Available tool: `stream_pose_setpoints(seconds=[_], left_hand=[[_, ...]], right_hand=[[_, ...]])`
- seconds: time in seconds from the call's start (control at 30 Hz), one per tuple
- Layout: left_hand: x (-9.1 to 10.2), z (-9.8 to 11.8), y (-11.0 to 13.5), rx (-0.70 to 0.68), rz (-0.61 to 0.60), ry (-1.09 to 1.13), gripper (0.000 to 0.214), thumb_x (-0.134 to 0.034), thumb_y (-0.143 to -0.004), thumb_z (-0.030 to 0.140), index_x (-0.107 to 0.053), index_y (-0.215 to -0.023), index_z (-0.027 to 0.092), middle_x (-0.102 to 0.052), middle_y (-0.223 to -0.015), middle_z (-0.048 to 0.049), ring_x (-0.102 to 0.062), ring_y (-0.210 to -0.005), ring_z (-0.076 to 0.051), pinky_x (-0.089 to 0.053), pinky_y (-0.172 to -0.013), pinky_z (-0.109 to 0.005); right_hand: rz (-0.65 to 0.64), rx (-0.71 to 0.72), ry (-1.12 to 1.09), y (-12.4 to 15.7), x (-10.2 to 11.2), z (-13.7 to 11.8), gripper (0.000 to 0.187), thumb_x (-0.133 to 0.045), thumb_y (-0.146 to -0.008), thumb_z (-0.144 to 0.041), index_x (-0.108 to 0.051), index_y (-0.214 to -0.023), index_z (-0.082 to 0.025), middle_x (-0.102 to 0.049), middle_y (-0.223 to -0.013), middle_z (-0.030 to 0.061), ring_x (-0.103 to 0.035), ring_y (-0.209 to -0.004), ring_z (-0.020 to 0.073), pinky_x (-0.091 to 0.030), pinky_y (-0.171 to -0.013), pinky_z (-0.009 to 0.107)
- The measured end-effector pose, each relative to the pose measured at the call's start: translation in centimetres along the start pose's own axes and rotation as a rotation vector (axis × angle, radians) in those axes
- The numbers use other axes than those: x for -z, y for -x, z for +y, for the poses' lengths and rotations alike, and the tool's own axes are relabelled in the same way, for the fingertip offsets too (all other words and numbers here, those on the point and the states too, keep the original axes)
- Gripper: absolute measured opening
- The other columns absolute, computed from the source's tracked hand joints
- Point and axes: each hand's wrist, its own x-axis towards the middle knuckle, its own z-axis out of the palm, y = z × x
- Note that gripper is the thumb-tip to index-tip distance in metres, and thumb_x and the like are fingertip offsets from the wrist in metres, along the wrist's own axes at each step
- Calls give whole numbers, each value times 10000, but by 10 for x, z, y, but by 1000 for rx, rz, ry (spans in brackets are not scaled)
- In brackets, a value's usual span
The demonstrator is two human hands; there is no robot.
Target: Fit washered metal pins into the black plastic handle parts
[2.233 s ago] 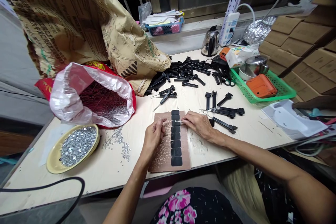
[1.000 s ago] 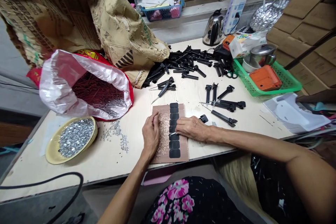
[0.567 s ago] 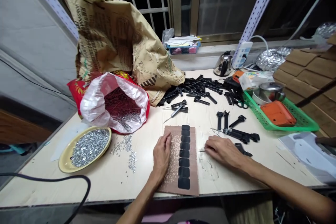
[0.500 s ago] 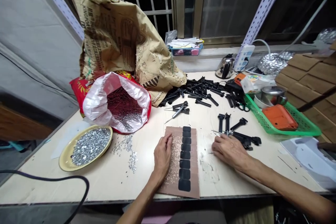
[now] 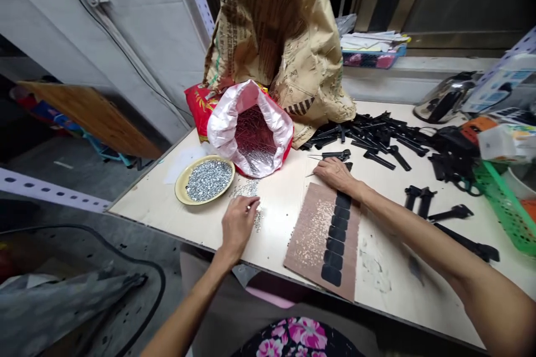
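My left hand point(image 5: 240, 227) is closed in a pinch above the table's near edge, beside the scattered metal washers point(image 5: 248, 186). Whatever its fingertips hold is too small to make out. Across the table my right hand point(image 5: 336, 174) has its fingers closed over a black plastic piece with a thin metal pin, mostly hidden beneath it. Just behind lies a similar black piece point(image 5: 335, 155), its pin pointing left. Under my right wrist is a brown board point(image 5: 307, 240) bearing a column of black rounded squares point(image 5: 335, 246) and pale specks.
A yellow dish point(image 5: 179, 192) of washers stands left, near an open red-and-white bag point(image 5: 221, 122) of thin pins. Behind are a brown paper sack point(image 5: 310, 61) and piled black plastic pieces point(image 5: 377, 136). A green basket point(image 5: 500, 209) and a kettle point(image 5: 446, 97) are right.
The view has swung left. My left hand has left the board for the washers. My right hand has moved from the right-hand black pieces to the pair beyond the board.
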Motion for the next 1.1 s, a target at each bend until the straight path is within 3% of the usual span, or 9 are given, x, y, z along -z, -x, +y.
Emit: stream_pose_setpoints(seconds=[0.13, 0.33, 0.57, 0.67, 0.83, 0.9, 0.97, 1.1], left_hand=[[14, -33, 8, -153, -81, -150, 242, -479, -896, 313, -679, -974, 200, -621, -833, -68, -524, -822, -209, -440, -676, -307], [4, -30, 10, -404, -236, -250, 233, -454, -905, 194, -666, -1002, 211, -604, -867, -78, -466, -839, -200, -409, -664, -291], [4, -22, -2, -464, -412, -340, 221, -427, -897, 162, -641, -840, 166, -593, -808, -90, -460, -787, -219, -383, -648, -336], [3, -17, -4, -326, -371, -151, 174, -466, -864, 177, -623, -791, 158, -597, -797, -86, -493, -798, -218, -407, -686, -347], [-5, 8, -4, 331, -286, 737, 167, -610, -785, 315, -601, -836, 155, -626, -793, -42, -575, -689, -147, -471, -631, -277], [-9, 24, -3, 499, -256, 1035, 241, -664, -748, 336, -601, -869, 136, -641, -804, -41, -600, -682, -131, -494, -646, -264], [-12, 41, -2, 550, -218, 1183, 267, -703, -719, 315, -610, -877, 122, -649, -779, -34, -612, -676, -117, -505, -681, -257], [-15, 63, -3, 557, -180, 1276, 254, -732, -698, 281, -631, -861, 114, -657, -737, -21, -624, -666, -107, -515, -712, -254]], right_hand=[[130, -3, -57, 4, 5, 2, 234, -425, -947, -222, -653, -984, -184, -615, -901, 79, -512, -848, 190, -367, -752, 305], [472, -172, -379, 13, 43, -19, 287, -405, -951, -244, -600, -1155, -190, -597, -974, 79, -565, -899, 178, -465, -791, 294], [443, -266, -482, 43, 69, -70, 261, -466, -916, -218, -627, -1117, -178, -632, -919, 62, -600, -830, 167, -516, -738, 308], [379, -280, -562, 51, 75, -97, 221, -492, -910, -224, -656, -1047, -172, -622, -909, 61, -596, -784, 153, -526, -684, 289], [269, -250, -652, 53, 79, -140, 246, -479, -926, -228, -644, -1104, -183, -594, -857, 49, -575, -721, 132, -506, -628, 250], [251, -252, -653, 52, 80, -149, 267, -472, -931, -230, -627, -1147, -208, -580, -847, 39, -566, -712, 127, -490, -626, 239], [247, -268, -647, 52, 80, -152, 274, -470, -933, -235, -620, -1163, -230, -566, -844, 31, -558, -702, 120, -476, -624, 227], [225, -308, -616, 55, 84, -148, 285, -465, -935, -238, -609, -1180, -258, -556, -856, 27, -556, -716, 118, -468, -636, 217]])
